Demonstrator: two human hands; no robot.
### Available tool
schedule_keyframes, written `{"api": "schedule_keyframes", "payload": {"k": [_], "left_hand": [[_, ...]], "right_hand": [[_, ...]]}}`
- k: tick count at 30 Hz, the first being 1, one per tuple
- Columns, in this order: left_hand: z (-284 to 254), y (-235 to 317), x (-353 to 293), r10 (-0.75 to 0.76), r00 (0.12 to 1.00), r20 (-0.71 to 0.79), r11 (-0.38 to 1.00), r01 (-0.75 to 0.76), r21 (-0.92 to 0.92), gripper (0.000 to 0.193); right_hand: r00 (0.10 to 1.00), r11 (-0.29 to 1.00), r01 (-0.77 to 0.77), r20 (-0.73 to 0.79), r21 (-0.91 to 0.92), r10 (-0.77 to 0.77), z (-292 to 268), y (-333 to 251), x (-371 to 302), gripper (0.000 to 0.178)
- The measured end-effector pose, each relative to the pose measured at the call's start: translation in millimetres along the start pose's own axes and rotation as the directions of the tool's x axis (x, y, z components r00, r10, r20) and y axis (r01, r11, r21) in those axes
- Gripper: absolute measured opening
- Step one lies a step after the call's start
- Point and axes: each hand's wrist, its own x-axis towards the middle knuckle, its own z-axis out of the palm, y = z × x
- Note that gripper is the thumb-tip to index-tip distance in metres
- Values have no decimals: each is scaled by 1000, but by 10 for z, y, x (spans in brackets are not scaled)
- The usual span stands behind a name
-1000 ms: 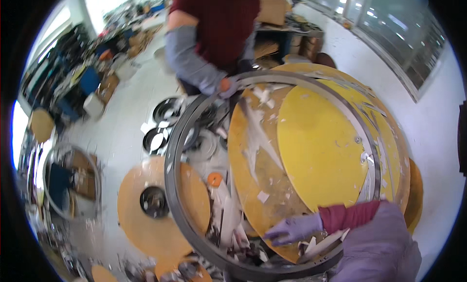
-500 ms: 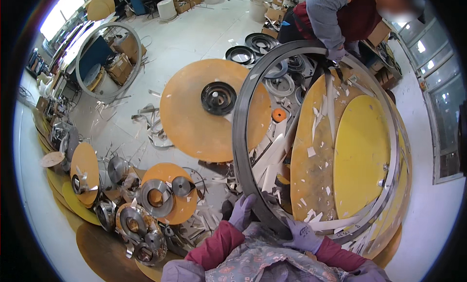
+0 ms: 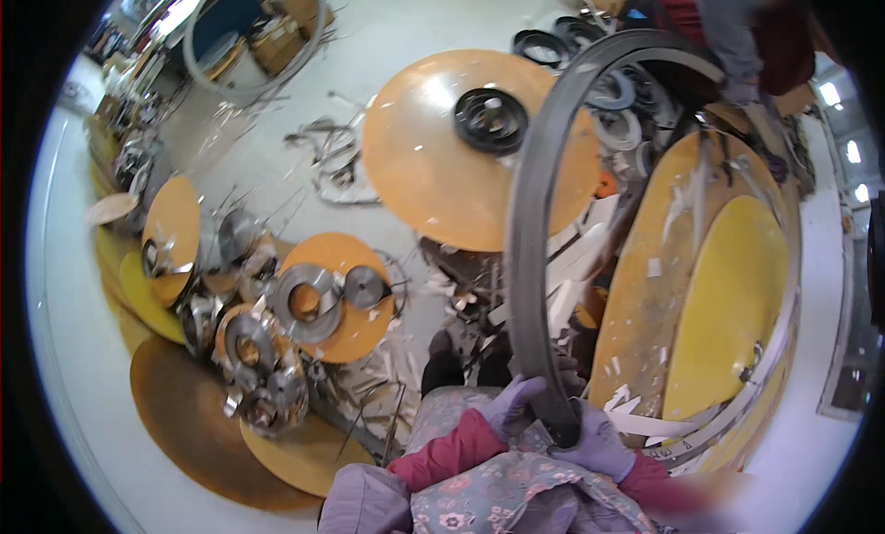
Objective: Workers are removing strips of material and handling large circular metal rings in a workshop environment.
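Observation:
A large dark grey curved band (image 3: 530, 230), like part of a big ring, arches from my lap up to the far right. Its near end is between my two gloved hands. My left hand (image 3: 512, 407) is closed on the left edge of the band, just above its end. Against the right side of that end, my right hand (image 3: 595, 442) is closed too, its fingers partly hidden behind the band. At the far end of the band is another person's sleeve (image 3: 728, 27), blurred; that person's hand does not show clearly.
Left of the band lies a wide orange disc (image 3: 415, 184) with a black ring-shaped part (image 3: 490, 119) on it. Orange and yellow discs (image 3: 728, 322) with white scraps lean at right. At left, metal reels (image 3: 309, 302) sit among discs and loose strips.
My view has swung, so the surroundings sit farther left or higher. The band's near end now shows between my hands, where a full ring appeared before. Both hands keep their grip.

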Motion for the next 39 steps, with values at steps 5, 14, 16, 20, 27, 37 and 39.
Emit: {"api": "schedule_keyframes", "payload": {"k": [5,14,16,20,27,37,39], "left_hand": [[268,-5,-166,-35,987,-159,997,46,66,65],[785,268,-604,4,998,-65,982,9,189,60],[931,444,-695,-40,999,-7,987,41,156,56],[1184,852,-850,-111,989,101,950,76,302,47],[1591,1847,-967,-71,996,53,942,49,332,50],[1670,2485,-1027,276,961,-4,954,-273,125,57],[1547,2586,-998,274,962,-2,959,-273,75,58]], "right_hand": [[979,981,-103,192,166,70,-66,710,-564,73],[980,990,-141,141,11,138,-118,119,-1029,68],[971,981,-161,196,112,137,-109,115,-1043,73],[963,969,-222,183,109,200,-264,-646,-999,78],[981,989,-118,162,87,103,-361,-1583,-625,79],[957,999,-17,288,-31,25,-677,-2255,86,72],[947,996,-35,317,-79,58,-759,-2316,241,73]]}}
